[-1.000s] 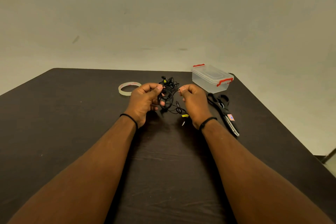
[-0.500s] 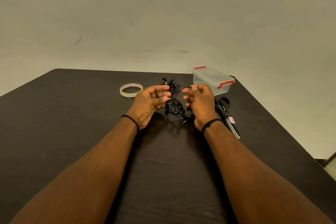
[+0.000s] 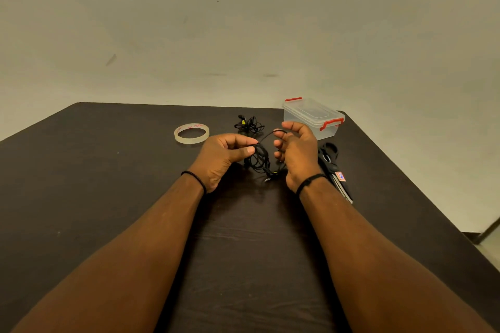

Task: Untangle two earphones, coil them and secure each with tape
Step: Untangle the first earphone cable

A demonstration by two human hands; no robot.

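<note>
Earphones number two, both black: one coil (image 3: 259,158) is held between the hands above the table, the other (image 3: 249,125) lies in a loose tangle on the table just behind them, near the far edge.

By size, largest first. One dark wooden table (image 3: 81,184) fills the lower view, with a plain pale wall (image 3: 243,21) behind it and a strip of lighter floor at the far right. Two bare forearms reach in, each with one thin black wristband. One clear box (image 3: 313,117) with two red latches, lid on, sits at the far right corner. One pair of black scissors (image 3: 331,162) lies just right of the right hand, partly hidden by the wrist. One roll of clear tape (image 3: 191,133) lies flat to the left of the loose earphone.

Left hand (image 3: 221,157) pinches the coil between thumb and curled fingers. Right hand (image 3: 297,154) has its fingers half curled, and a strand of the cord arches from the coil up over its fingertips. A plug hangs below the coil, close to the table.
</note>
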